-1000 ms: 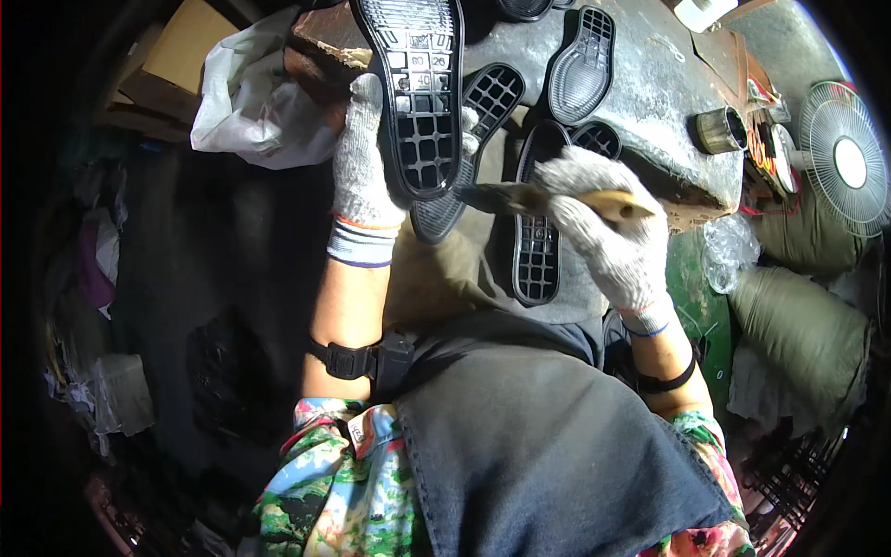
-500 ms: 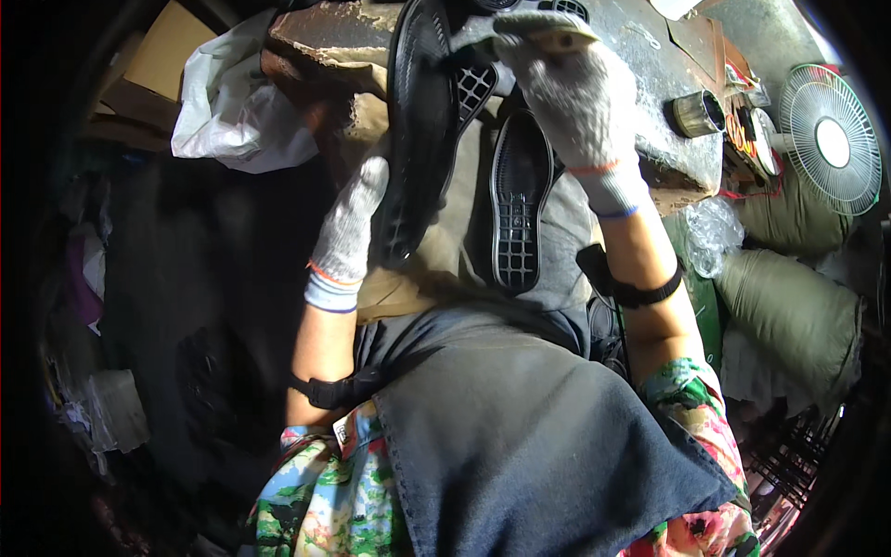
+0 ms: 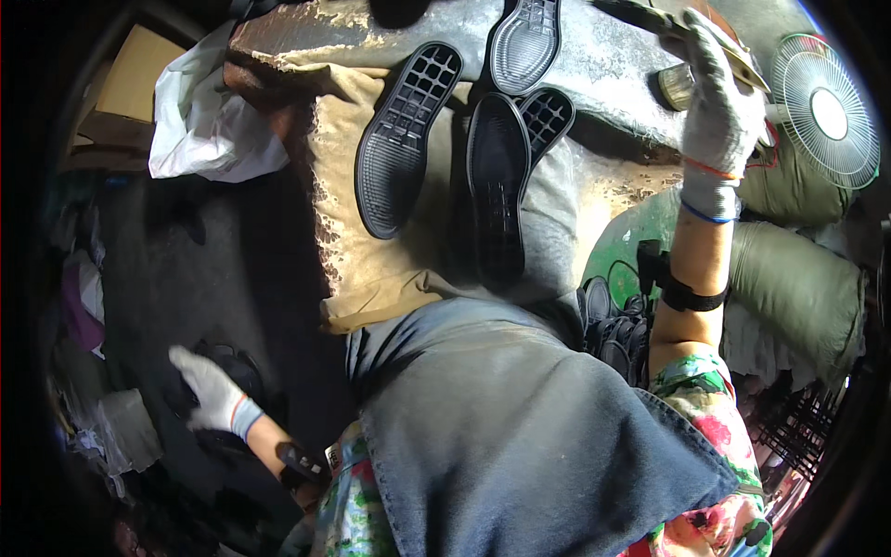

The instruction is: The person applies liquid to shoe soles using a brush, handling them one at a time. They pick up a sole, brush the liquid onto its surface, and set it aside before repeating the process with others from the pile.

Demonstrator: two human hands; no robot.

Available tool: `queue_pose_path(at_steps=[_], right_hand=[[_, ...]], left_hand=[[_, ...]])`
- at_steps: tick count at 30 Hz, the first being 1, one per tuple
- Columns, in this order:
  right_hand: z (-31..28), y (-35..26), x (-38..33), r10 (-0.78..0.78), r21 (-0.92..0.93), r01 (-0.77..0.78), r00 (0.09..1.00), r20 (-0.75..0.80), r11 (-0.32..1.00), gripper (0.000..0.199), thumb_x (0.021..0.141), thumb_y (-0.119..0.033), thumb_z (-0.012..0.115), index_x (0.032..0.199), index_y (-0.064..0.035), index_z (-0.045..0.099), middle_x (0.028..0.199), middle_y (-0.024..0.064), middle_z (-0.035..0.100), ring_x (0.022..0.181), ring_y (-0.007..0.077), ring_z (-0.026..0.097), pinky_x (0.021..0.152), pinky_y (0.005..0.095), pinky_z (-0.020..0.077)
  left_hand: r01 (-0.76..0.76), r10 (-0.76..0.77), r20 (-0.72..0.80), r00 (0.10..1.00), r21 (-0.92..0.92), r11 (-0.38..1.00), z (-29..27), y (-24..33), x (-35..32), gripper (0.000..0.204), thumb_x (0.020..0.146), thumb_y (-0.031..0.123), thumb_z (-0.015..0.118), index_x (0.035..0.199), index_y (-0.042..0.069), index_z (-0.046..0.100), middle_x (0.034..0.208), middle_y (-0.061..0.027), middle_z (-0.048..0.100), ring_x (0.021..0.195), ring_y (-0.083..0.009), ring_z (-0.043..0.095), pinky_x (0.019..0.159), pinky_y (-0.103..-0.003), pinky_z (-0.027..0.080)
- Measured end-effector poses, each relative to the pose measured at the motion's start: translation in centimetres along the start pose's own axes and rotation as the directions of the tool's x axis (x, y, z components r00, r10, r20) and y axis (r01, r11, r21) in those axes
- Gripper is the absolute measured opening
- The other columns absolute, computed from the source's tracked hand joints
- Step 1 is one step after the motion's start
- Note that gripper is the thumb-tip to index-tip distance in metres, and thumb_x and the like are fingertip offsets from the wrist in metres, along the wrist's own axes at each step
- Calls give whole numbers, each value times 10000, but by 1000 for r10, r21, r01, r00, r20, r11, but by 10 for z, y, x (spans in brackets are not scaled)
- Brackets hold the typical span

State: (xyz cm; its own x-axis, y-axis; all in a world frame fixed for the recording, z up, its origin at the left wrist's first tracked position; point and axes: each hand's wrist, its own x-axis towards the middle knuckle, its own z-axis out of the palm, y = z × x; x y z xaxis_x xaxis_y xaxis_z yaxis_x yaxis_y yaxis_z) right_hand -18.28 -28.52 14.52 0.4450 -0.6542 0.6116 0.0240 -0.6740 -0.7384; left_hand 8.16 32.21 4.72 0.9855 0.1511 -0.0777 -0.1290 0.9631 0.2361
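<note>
My right hand (image 3: 722,121), in a white knitted glove, is closed around a brush with a wooden handle (image 3: 745,67) at the upper right. The brush's dark end points left over the bench. My left hand (image 3: 209,392), gloved too, is low at the left with fingers stretched and nothing visible in them. Beneath it are dark shapes I cannot make out. One black shoe sole (image 3: 394,167) lies on the tan cloth (image 3: 348,213). Right of it, another sole (image 3: 497,176) overlaps a third (image 3: 549,116). A further sole (image 3: 525,46) lies behind them on the bench.
The worn bench (image 3: 617,70) spans the far side, with a metal can (image 3: 676,86) beside my right hand. A white fan (image 3: 828,113) and green stuffed sacks (image 3: 798,288) stand at the right. A white bag (image 3: 209,130) hangs at the left. Black soles (image 3: 617,334) are piled beside my lap.
My left hand has let go of the sole and swung down to the left. My right hand has moved right with the brush, away from the soles towards the can.
</note>
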Motion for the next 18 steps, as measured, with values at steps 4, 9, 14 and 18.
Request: queue_pose_path(at_steps=[4, 9, 14, 18], right_hand=[[-60, 61, 6, -119, -190, 111, 993, -27, 975, 343, 1035, -181, 617, 1267, 65, 672, 1121, 197, 750, 1039, 297, 749, 970, 371, 567], [-122, 89, 12, -178, -419, 152, 984, -23, 895, 294, 1023, -114, 621, 1246, 68, 679, 1183, 203, 732, 1022, 280, 749, 932, 378, 585], [-143, 122, 7, -51, -476, -53, 978, -203, 878, 272, 914, -289, 747, 1107, -101, 773, 1104, 128, 748, 1009, 234, 709, 922, 339, 530], [-160, 130, 3, -74, -808, -23, 994, -82, 589, 214, 864, -361, 735, 963, -187, 810, 859, 97, 769, 782, 277, 744, 769, 366, 572]], left_hand=[[365, -666, 146, 731, 742, 563, 23, -145, -51, 528, 1020, 265, 582, 1423, -60, 479, 1374, -181, 575, 1241, -292, 588, 1043, -406, 498], [-73, -980, -167, -107, 984, -160, 34, -294, -152, 240, 991, 206, 653, 1096, -3, 703, 913, -123, 709, 815, -196, 709, 721, -351, 598], [-203, -964, -206, 169, 950, -239, -29, -319, -167, 262, 874, 211, 779, 734, 19, 669, 650, -44, 604, 580, -140, 583, 514, -301, 483], [85, -905, -221, 363, 975, -204, -49, -313, -179, 210, 835, 176, 824, 845, -11, 729, 727, -9, 644, 659, -104, 564, 606, -284, 450]])
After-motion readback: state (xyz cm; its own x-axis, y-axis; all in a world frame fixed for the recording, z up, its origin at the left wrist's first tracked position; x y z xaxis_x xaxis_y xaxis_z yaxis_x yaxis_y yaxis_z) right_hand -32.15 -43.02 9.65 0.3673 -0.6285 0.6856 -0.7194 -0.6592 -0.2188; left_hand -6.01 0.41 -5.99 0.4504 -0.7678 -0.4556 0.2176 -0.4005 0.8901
